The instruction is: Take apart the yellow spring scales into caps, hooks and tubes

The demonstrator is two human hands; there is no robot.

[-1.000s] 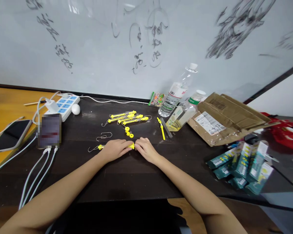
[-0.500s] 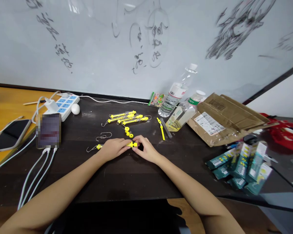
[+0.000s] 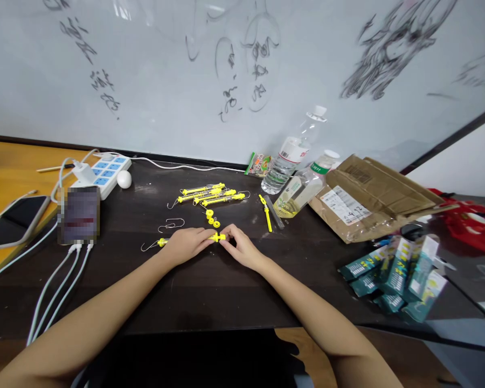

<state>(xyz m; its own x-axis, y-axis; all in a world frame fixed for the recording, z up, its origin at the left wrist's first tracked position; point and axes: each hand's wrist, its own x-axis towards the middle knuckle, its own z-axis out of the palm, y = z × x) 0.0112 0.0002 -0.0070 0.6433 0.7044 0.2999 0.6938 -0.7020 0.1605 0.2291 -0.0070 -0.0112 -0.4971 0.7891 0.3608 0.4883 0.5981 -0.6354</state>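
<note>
My left hand point(image 3: 186, 246) is closed around the clear tube of a yellow spring scale point(image 3: 162, 242), whose wire hook sticks out to the left. At the other end, the fingers of my right hand point(image 3: 241, 248) pinch its yellow cap. My left hand hides most of the tube. Just beyond lie small yellow rings point(image 3: 210, 217), and two loose wire hooks point(image 3: 172, 224) rest to the left. Several similar spring scales point(image 3: 210, 194) lie together farther back. A yellow rod point(image 3: 267, 214) lies beside a clear tube point(image 3: 275, 213) on the right.
Two bottles point(image 3: 291, 156) and a snack packet point(image 3: 258, 165) stand along the whiteboard. To the right are a cardboard parcel point(image 3: 372, 188) and several green boxes point(image 3: 398, 275). A power strip point(image 3: 109, 175), a cabled device point(image 3: 79, 215) and a phone point(image 3: 16, 221) are at the left.
The yellow cap in my right fingers has turned a little about the tube, and my right fingers have shifted slightly. My left hand keeps its hold; the surroundings are unchanged.
</note>
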